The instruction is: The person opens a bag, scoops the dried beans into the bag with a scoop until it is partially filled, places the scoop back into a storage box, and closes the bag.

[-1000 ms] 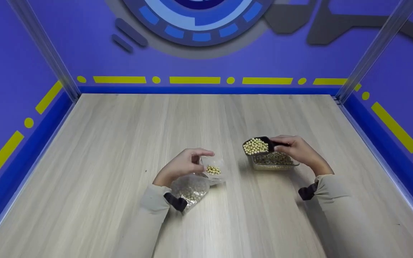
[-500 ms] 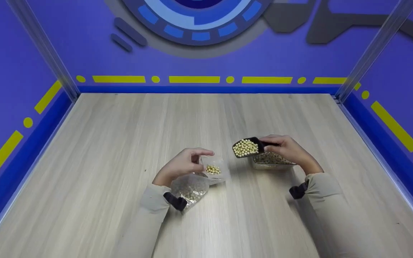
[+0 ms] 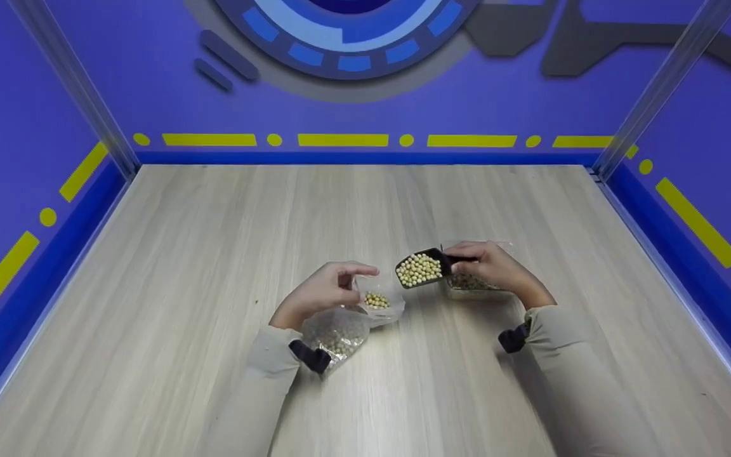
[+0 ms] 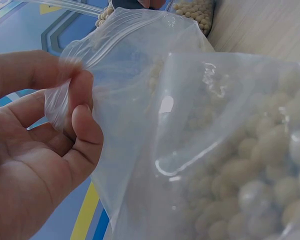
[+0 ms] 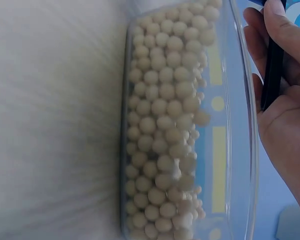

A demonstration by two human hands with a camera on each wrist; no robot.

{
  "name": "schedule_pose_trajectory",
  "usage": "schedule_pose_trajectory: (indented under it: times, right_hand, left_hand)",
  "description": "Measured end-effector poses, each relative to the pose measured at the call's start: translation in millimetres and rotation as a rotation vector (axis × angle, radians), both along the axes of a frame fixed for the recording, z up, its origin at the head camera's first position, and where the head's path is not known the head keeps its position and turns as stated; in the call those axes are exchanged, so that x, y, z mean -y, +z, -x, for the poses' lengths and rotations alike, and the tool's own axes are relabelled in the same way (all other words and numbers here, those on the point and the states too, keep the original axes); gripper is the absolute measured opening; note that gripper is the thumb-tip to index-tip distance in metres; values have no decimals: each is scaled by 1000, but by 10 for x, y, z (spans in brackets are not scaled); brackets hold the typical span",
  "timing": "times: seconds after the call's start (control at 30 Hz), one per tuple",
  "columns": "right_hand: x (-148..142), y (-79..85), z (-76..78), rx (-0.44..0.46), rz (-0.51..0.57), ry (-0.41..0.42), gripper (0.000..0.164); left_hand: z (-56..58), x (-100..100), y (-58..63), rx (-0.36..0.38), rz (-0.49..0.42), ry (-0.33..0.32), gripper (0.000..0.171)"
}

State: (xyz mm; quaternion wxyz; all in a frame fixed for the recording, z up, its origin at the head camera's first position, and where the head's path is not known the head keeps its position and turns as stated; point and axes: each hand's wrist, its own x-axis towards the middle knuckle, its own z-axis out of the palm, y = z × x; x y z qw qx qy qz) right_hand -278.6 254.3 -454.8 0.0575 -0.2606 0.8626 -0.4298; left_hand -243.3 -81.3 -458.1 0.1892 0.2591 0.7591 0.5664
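My left hand (image 3: 321,295) pinches the edge of a clear zip bag (image 4: 125,95) between thumb and fingers. The bag's mouth gapes to the right, showing pale yellow beans (image 3: 377,300) inside; more beans fill its lower part beneath the wrist. My right hand (image 3: 499,266) grips the handle of a black scoop (image 3: 443,260), heaped with round beans (image 3: 419,270). The scoop hangs just right of the bag's mouth, apart from it. Under the right hand stands a clear rectangular container (image 3: 476,294) holding beans (image 5: 160,105), partly hidden by the hand.
The wooden table (image 3: 245,216) carries the bag and container near its middle. Blue panels (image 3: 365,114) with yellow dashes enclose its back and sides. A tiny dark speck (image 3: 256,301) lies left of the left hand.
My right hand has carried the loaded scoop leftward and slightly down, from above the container to beside the bag's mouth. The left hand keeps its place; the bag's mouth spreads slightly.
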Motion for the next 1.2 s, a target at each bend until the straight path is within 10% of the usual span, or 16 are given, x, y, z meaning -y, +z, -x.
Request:
schedule_pose_trajectory:
  times: [1.2]
  right_hand:
    - [299,16,-8,-76,-100,116,32]
  left_hand:
    - [11,-5,11,-11,20,-6,52]
